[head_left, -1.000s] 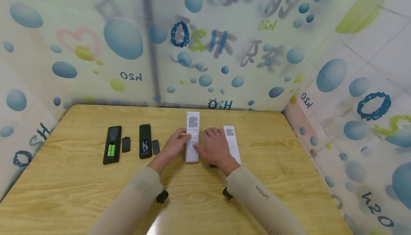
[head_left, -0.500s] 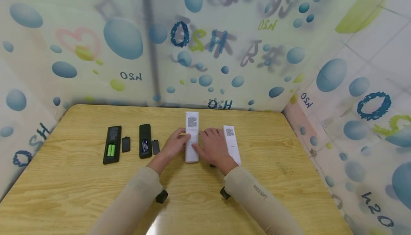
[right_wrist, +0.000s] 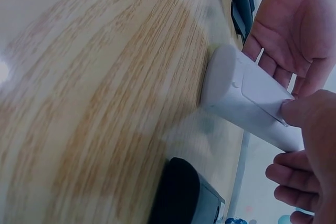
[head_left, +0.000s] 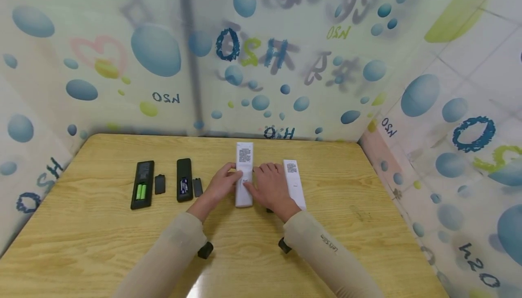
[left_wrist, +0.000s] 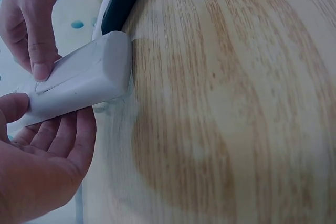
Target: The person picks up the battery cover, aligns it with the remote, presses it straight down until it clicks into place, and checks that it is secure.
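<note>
Nearly unchanged from half a second ago, your left hand [head_left: 220, 185] clasps the white remote [head_left: 246, 175] mid-table [head_left: 102, 243] while your right hand [head_left: 272, 185], fingers loose, presses its thumb on the battery cover [right_wrist: 265, 95], which apparently has yet to give; the left wrist view reveals your supporting fingers [left_wrist: 60, 136], hidden from the head camera

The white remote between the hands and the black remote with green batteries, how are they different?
The white remote has its battery cover in place; the loose cover of the black remote lies beside it, so its two green batteries show.
The left hand holds the white remote while the thumb of the right hand touches it; the black remote lies untouched on the table.
Both are long, with their backs showing.
</note>
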Available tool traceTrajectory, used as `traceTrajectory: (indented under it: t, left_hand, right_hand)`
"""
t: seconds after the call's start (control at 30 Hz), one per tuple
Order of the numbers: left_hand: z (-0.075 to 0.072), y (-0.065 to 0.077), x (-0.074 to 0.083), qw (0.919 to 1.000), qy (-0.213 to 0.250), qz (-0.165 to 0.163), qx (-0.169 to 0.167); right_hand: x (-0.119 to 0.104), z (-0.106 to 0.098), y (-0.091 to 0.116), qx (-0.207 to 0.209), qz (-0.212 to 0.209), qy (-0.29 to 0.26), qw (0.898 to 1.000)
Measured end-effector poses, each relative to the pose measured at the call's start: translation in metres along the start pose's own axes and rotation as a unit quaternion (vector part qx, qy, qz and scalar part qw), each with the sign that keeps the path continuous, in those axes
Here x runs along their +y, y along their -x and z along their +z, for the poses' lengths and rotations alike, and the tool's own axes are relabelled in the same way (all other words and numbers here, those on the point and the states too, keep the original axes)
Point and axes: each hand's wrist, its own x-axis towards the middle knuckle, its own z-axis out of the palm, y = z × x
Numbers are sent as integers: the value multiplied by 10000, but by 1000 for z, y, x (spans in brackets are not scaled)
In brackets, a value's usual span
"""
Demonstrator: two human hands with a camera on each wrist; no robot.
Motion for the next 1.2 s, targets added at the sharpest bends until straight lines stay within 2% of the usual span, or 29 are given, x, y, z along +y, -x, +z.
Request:
traceTrajectory:
  t: [0.37,0.87,1.2]
  left_hand:
    - [1,0,0,9998,-173,-2,-6]
    - [1,2,1,9999,-75,-69,44]
    - [1,6,6,10000,-12,-78,9]
  right_hand:
    - [1,0,-1,-80,119,-149,9998]
    - [1,1,-4,-280,201,-375,9987]
    - [0,0,-3,-237,202,-506,9982]
